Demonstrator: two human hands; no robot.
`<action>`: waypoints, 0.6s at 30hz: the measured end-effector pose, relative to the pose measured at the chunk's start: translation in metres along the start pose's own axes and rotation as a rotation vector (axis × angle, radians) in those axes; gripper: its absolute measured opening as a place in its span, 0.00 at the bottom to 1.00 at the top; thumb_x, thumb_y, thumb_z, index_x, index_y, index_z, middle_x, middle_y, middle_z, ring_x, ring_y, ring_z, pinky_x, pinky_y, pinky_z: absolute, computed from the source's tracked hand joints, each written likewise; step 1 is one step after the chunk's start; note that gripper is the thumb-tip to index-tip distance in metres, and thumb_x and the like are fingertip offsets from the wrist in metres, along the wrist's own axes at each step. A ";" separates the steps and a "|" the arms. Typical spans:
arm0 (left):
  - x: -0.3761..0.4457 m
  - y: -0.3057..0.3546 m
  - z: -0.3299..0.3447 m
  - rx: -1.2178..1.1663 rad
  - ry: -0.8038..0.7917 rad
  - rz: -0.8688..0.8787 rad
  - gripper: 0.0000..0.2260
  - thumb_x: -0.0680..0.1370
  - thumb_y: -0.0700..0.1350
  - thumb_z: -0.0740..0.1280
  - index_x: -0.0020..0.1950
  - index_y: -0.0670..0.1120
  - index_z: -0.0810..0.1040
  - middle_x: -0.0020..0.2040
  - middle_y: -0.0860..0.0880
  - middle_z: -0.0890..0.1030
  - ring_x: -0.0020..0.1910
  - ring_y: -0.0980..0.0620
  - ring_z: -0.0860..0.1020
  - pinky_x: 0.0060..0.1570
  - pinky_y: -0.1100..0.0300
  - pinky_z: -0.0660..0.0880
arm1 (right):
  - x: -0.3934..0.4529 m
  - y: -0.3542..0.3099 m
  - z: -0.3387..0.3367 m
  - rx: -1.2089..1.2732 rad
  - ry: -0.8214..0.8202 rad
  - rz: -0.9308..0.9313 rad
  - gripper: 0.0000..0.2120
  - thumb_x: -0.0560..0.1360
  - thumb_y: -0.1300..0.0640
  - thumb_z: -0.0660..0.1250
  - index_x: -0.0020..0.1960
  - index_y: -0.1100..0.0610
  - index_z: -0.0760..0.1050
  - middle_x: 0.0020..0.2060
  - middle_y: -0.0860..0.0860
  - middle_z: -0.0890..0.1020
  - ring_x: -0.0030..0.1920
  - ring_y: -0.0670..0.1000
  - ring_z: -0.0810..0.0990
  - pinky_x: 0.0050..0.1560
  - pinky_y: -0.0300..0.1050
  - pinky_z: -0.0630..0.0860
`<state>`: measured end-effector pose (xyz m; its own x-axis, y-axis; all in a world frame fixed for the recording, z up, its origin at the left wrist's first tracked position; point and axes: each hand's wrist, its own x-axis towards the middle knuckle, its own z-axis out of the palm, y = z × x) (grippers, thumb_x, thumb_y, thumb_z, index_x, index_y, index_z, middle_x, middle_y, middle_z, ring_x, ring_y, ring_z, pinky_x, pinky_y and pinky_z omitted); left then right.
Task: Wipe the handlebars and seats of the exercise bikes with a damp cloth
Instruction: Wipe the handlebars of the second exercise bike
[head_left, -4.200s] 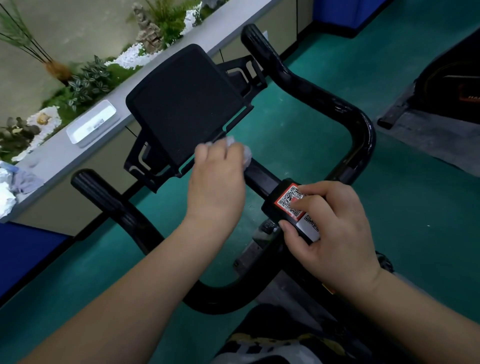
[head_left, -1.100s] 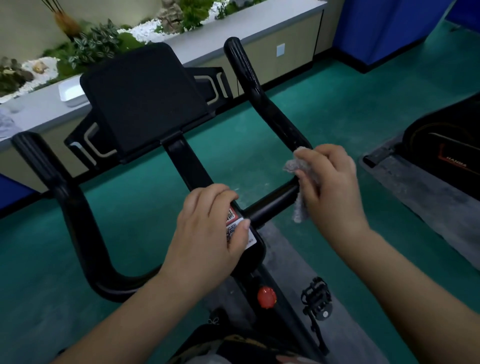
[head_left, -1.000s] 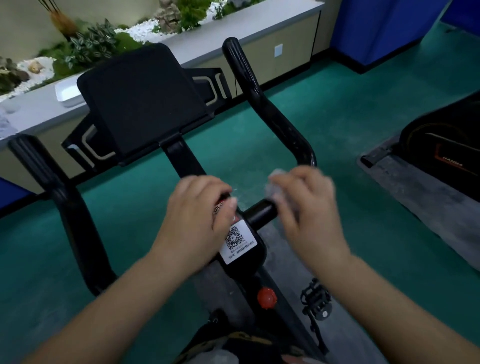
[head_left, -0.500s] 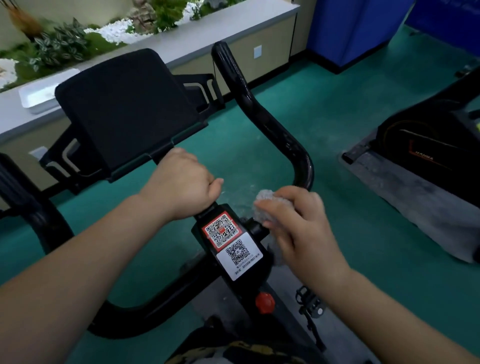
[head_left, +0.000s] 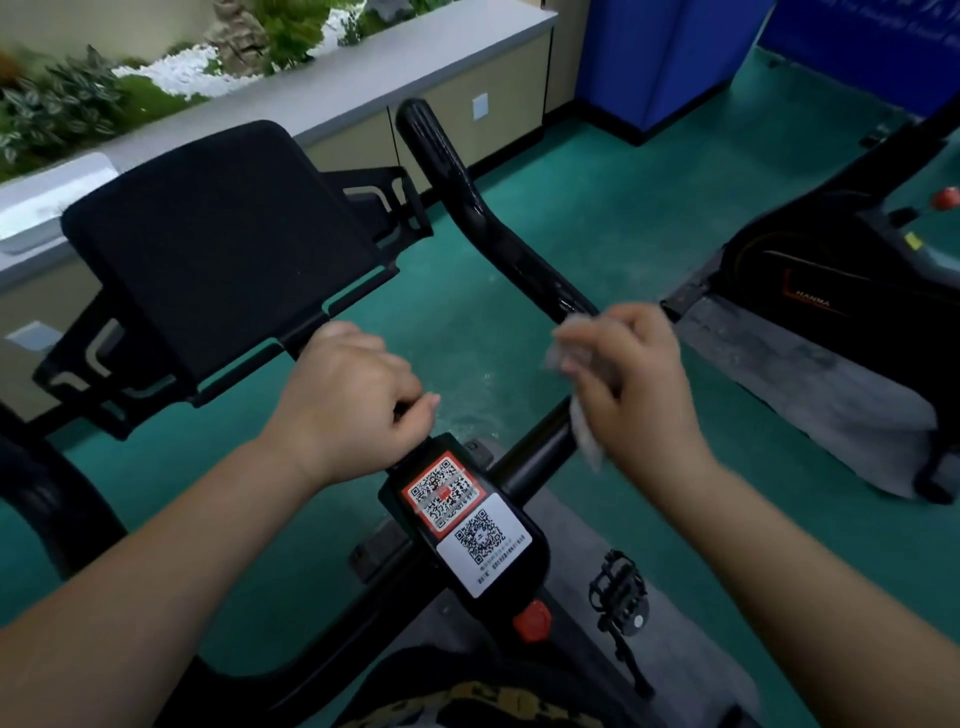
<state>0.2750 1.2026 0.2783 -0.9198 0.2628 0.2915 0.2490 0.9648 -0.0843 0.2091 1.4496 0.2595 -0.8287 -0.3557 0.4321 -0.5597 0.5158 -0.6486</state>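
Observation:
The black handlebar (head_left: 483, 223) of an exercise bike fills the view, with a black tablet holder (head_left: 218, 244) at its centre. My left hand (head_left: 348, 400) is closed around the centre stem just above the block with two QR code stickers (head_left: 457, 514). My right hand (head_left: 634, 384) grips a small grey-white damp cloth (head_left: 571, 358) at the bend of the right handlebar arm, where it meets the crossbar (head_left: 535, 452). The left handlebar arm (head_left: 47, 499) curves at the far left. The seat is not in view.
A second exercise bike (head_left: 841, 291) stands on a grey mat (head_left: 810, 384) at the right. A grey ledge (head_left: 363, 73) with plants and white pebbles runs along the back. A blue panel (head_left: 654, 57) stands at the back right. A pedal (head_left: 621, 592) and red knob (head_left: 531, 621) sit below.
My right hand with the cloth has slid from beside the QR block outward and up along the crossbar to the right bend. My left hand stays gripped on the stem.

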 end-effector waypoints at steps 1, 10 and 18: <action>-0.001 0.000 -0.001 -0.005 0.009 0.014 0.20 0.74 0.54 0.57 0.25 0.47 0.73 0.24 0.53 0.74 0.28 0.49 0.71 0.42 0.56 0.65 | 0.023 0.005 0.002 -0.023 0.012 0.022 0.11 0.72 0.59 0.67 0.53 0.49 0.79 0.51 0.49 0.69 0.51 0.60 0.75 0.53 0.50 0.72; -0.005 -0.003 -0.001 -0.026 0.024 0.075 0.18 0.74 0.54 0.59 0.27 0.48 0.72 0.26 0.53 0.72 0.29 0.49 0.70 0.43 0.56 0.66 | 0.003 -0.006 -0.010 -0.114 -0.076 0.045 0.11 0.70 0.62 0.73 0.51 0.53 0.81 0.50 0.51 0.70 0.52 0.59 0.72 0.53 0.44 0.67; -0.004 -0.003 -0.001 -0.002 0.015 0.030 0.19 0.74 0.53 0.57 0.26 0.48 0.74 0.25 0.52 0.72 0.29 0.49 0.70 0.43 0.56 0.65 | 0.098 -0.002 0.018 -0.032 -0.144 0.062 0.13 0.73 0.58 0.70 0.57 0.56 0.76 0.53 0.53 0.68 0.55 0.55 0.73 0.62 0.47 0.70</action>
<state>0.2786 1.1985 0.2783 -0.9071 0.2919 0.3033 0.2774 0.9564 -0.0909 0.1293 1.3998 0.2915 -0.8530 -0.4297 0.2961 -0.5096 0.5636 -0.6501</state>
